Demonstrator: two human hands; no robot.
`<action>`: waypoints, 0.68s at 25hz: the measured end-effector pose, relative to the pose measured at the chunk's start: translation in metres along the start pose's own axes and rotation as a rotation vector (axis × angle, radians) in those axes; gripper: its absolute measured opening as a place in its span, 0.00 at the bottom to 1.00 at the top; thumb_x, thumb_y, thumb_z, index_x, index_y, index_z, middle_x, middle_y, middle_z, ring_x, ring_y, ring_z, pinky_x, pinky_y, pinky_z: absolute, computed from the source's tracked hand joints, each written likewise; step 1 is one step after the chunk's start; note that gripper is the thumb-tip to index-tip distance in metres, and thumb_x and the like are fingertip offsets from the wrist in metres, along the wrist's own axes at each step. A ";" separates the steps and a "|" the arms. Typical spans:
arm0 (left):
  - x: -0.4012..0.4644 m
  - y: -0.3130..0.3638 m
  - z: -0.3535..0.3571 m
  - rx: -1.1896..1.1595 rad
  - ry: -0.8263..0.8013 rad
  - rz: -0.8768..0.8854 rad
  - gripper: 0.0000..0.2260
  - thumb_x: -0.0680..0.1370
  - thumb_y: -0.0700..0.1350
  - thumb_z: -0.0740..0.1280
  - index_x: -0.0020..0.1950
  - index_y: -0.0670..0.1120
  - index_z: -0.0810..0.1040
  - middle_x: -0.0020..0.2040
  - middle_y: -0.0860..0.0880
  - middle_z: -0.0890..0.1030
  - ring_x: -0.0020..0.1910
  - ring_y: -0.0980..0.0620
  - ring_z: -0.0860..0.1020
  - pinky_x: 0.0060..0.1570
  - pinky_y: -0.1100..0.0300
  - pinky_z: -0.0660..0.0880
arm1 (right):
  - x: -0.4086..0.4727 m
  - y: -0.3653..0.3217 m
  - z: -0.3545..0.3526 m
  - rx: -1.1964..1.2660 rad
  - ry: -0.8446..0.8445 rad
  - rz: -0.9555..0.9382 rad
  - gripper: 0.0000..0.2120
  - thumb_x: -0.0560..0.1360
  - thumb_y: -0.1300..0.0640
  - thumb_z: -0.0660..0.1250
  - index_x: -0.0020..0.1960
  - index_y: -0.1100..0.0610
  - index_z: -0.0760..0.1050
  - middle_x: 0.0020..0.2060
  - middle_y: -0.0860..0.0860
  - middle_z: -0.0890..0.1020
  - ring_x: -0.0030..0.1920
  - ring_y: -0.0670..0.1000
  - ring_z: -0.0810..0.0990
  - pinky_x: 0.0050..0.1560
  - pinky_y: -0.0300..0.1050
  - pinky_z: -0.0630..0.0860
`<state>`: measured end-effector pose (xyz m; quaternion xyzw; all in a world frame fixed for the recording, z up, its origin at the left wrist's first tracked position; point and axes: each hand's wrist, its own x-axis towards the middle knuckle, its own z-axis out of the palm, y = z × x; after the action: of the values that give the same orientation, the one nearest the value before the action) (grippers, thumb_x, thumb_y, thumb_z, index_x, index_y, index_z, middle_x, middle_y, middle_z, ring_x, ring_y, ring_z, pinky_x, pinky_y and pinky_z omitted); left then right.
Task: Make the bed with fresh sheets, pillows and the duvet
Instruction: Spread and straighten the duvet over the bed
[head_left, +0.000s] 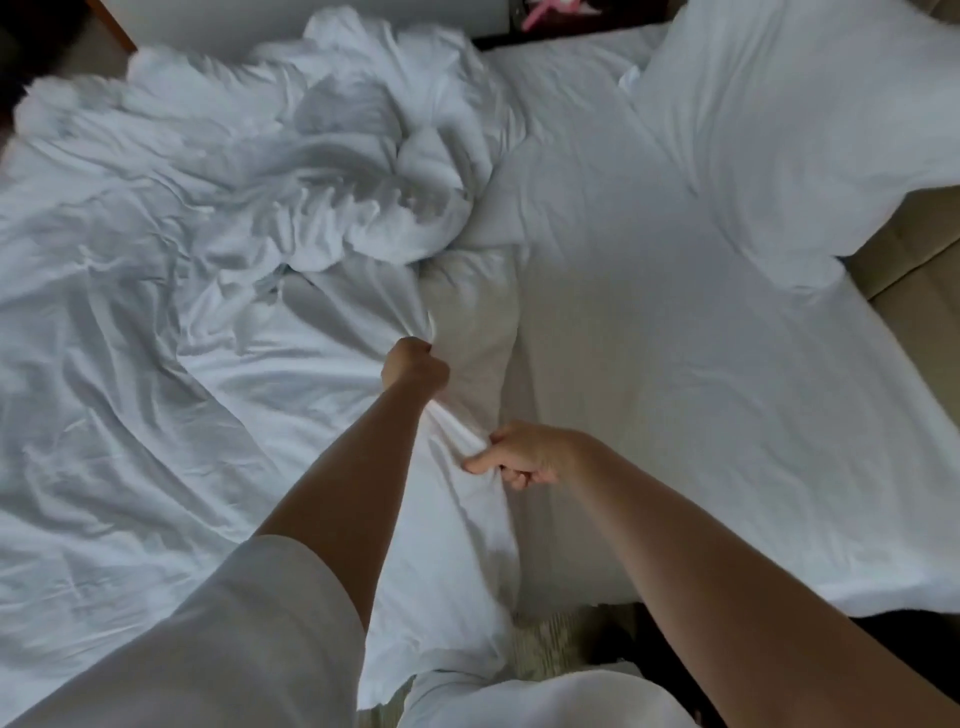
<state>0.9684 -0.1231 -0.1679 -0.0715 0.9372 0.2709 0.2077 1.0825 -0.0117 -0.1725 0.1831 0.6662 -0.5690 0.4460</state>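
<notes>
A crumpled white duvet (218, 218) lies bunched over the left half of the bed, heaped highest toward the far side. My left hand (413, 364) grips a gathered fold of its white fabric near the bed's middle. Closer to me, my right hand (524, 456) pinches the same edge of fabric, with the forefinger pointing left. The right half of the bed shows a smooth white sheet (675, 364) over the mattress. A large white pillow (789, 130) rests at the far right, tilted over the bed's edge.
A beige upholstered surface (914, 249) runs along the bed's right side. Patterned carpet (550, 644) and a dark shape show by the near edge. A pink object (540, 13) sits on something dark beyond the bed. A wooden edge (111, 23) is at the top left.
</notes>
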 end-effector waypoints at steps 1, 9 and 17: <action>-0.013 0.004 -0.008 -0.062 -0.004 0.015 0.10 0.70 0.33 0.63 0.43 0.45 0.81 0.43 0.44 0.80 0.50 0.42 0.80 0.47 0.59 0.75 | -0.013 0.000 -0.001 0.000 -0.015 -0.021 0.07 0.74 0.60 0.70 0.41 0.55 0.72 0.26 0.49 0.66 0.25 0.45 0.62 0.26 0.36 0.57; -0.120 0.046 -0.049 -0.301 -0.495 0.169 0.17 0.76 0.27 0.54 0.48 0.38 0.81 0.39 0.44 0.81 0.35 0.51 0.80 0.33 0.61 0.78 | -0.062 -0.011 -0.034 0.507 0.627 -0.227 0.16 0.82 0.55 0.53 0.65 0.60 0.71 0.59 0.59 0.77 0.54 0.57 0.78 0.50 0.49 0.76; -0.141 0.051 -0.049 -0.191 -0.525 0.174 0.15 0.76 0.30 0.57 0.55 0.38 0.80 0.52 0.40 0.81 0.50 0.44 0.80 0.54 0.50 0.78 | -0.092 -0.024 -0.045 0.716 0.937 -0.180 0.34 0.76 0.51 0.66 0.73 0.66 0.55 0.68 0.62 0.70 0.66 0.61 0.72 0.66 0.51 0.69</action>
<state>1.0660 -0.1033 -0.0454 0.0623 0.8241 0.3841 0.4116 1.0965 0.0468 -0.0869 0.4964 0.5716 -0.6524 -0.0347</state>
